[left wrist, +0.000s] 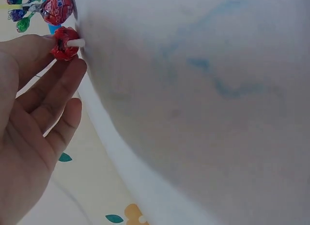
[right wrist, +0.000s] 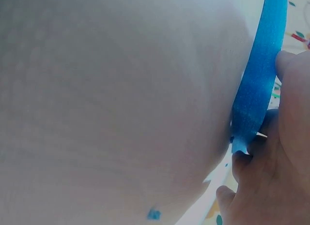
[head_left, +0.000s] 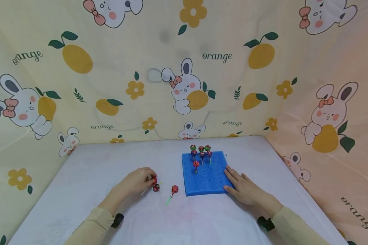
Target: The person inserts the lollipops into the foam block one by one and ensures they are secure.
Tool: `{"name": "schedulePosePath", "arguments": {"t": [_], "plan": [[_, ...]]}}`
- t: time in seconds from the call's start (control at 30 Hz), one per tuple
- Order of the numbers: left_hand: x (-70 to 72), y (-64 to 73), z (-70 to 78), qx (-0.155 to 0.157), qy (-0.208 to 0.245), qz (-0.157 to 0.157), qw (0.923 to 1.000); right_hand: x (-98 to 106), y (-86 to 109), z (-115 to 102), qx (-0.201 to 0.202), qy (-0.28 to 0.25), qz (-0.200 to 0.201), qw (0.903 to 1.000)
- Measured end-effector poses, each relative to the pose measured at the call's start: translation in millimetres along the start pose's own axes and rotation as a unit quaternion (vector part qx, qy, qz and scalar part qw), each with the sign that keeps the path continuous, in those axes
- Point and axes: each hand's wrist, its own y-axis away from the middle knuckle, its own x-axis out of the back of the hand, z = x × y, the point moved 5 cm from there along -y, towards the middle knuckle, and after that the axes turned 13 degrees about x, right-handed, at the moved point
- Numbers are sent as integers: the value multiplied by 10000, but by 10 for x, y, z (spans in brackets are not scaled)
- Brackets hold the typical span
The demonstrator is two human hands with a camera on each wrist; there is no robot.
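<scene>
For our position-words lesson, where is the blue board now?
In the head view, the blue board lies right of centre, between the right hand at its right edge and a loose red lollipop to its left.

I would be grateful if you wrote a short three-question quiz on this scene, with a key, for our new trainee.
1. Multiple choice: what does the right hand touch?
A: the flat blue foam board
B: the patterned cloth backdrop
C: nothing

2. True or false: the round, red-wrapped lollipop with a green stick stands upright in the board.

3. Fill in: the left hand pinches a round, white-sticked lollipop in a shiny ____ wrapper.

Key
1: A.
2: False; it lies on the white tabletop.
3: red.
</scene>
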Motion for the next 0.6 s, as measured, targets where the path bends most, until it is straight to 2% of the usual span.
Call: {"name": "schedulePosePath", "arguments": {"t": [0.13, 0.3, 0.6], "plan": [[-15, -2, 8, 3, 202, -50, 9998, 2, 0, -5, 19, 13, -13, 10000], [-26, 13, 19, -162, 362, -30, 9992, 2, -1, -10, 16, -12, -27, 10000], [-18, 45, 20, -291, 372, 136, 9988, 4, 5, -10, 45, 50, 20, 10000]]}}
